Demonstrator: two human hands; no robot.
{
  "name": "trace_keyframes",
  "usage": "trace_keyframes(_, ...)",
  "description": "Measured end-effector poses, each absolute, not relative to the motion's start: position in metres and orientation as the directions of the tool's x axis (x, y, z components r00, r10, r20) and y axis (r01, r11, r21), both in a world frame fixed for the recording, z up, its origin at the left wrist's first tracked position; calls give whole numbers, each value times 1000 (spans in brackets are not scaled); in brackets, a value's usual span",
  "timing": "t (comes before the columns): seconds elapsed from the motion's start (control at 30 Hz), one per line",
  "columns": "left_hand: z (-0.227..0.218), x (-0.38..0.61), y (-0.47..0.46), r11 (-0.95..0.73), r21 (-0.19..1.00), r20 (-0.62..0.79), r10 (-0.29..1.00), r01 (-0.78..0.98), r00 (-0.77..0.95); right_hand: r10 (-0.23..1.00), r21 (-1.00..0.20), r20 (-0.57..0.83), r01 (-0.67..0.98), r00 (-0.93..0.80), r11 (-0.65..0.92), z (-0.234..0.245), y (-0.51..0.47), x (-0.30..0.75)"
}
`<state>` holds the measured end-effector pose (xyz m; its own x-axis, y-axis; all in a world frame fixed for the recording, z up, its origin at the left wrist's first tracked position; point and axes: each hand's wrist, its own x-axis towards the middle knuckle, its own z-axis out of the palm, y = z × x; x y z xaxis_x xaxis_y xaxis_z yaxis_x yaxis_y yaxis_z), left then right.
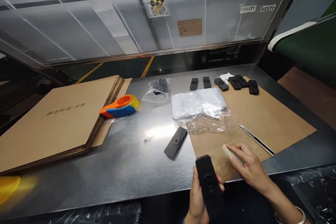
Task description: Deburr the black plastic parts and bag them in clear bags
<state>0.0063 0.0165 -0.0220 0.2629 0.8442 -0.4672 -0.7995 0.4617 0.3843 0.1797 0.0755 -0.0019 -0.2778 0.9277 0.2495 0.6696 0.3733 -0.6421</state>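
Note:
My left hand [196, 197] is wrapped round a black remote-control-like device [209, 183] with a round button pad, held tilted at the table's front edge. Just right of it, my right hand [249, 166] pinches a small pale block [228, 152] between thumb and fingers, over the brown cardboard sheet [278, 124]. The block looks like an eraser, but I cannot be sure. Ahead of my left hand, a similar dark grey device [175, 142] lies flat on the metal table [126, 178]. A slim pointed tool [256, 139] rests on the cardboard beyond my right hand.
Clear plastic bags [199, 105] lie mid-table, with several black devices [235, 83] behind them. An orange and blue tape dispenser [119, 106] stands beside flattened cartons [52, 119] on the left. A bagged dark item [160, 86] lies farther back. A clear panel [126, 17] spans the rear.

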Motion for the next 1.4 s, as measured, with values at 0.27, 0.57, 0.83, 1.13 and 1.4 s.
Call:
trace_keyframes(0.27,-12,4,28,453,91,-579,748,-887,323,927,-735,191,579,-323,353,-7,55,169)
trace_keyframes(0.57,-22,3,17,389,497,-474,871,-776,133,938,-425,290,853,-189,304,-59,96,195)
trace_keyframes(0.83,-16,1,21,467,409,-606,782,-784,149,959,-301,280,953,51,37,-54,133,251)
trace_keyframes(1.13,-5,-9,29,329,161,-548,814,-930,193,989,-511,98,859,108,-43,-28,104,241)
trace_keyframes(1.4,-1,-8,35,244,282,-552,832,-928,51,819,-876,-364,462,-444,-138,31,14,167)
